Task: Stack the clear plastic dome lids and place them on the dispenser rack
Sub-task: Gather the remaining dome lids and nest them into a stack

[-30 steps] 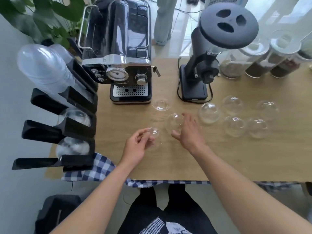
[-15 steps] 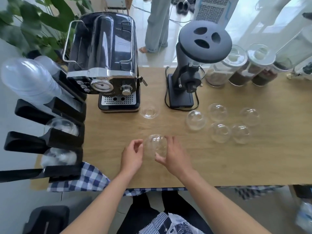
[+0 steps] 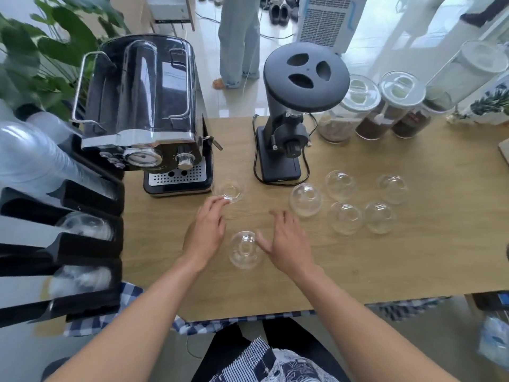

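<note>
While reaching, left hand [image 3: 205, 230] fingertips touching an upturned lid [image 3: 229, 189]; right hand [image 3: 286, 244] released beside stacked lids [image 3: 245, 250].

1. The dispenser rack [image 3: 91, 199] runs off the left edge, and the lids in its slots are blurred.
2. The left hand [image 3: 205, 230] covers its own fingertips at the upturned lid [image 3: 230, 189]; contact cannot be told.
3. A bystander's legs [image 3: 239, 40] are cut off at the top edge.

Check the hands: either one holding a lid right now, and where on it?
Neither clearly. The left hand has fingertips touching the near rim of the upturned lid by the espresso machine. The right hand is open beside the stacked lids.
</note>
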Action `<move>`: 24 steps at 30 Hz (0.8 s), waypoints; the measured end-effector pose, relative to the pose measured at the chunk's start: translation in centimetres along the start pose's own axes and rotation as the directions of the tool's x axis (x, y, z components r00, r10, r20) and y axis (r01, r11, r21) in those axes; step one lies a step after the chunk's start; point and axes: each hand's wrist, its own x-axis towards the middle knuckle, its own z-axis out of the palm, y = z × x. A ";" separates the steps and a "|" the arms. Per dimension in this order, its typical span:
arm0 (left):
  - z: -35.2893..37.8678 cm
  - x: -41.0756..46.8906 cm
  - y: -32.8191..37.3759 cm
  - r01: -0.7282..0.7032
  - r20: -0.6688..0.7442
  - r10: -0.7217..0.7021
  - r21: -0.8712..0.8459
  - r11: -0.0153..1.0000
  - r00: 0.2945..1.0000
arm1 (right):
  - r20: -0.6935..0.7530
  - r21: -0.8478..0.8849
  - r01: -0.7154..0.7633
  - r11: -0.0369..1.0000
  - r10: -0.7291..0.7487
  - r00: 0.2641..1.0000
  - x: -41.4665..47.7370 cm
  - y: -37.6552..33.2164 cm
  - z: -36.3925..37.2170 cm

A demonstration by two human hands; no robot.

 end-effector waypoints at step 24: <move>-2.6 -2.7 2.8 0.313 0.196 -0.253 -0.735 0.601 0.947 | -0.051 0.122 -0.181 0.976 0.188 0.981 3.8 7.3 -5.0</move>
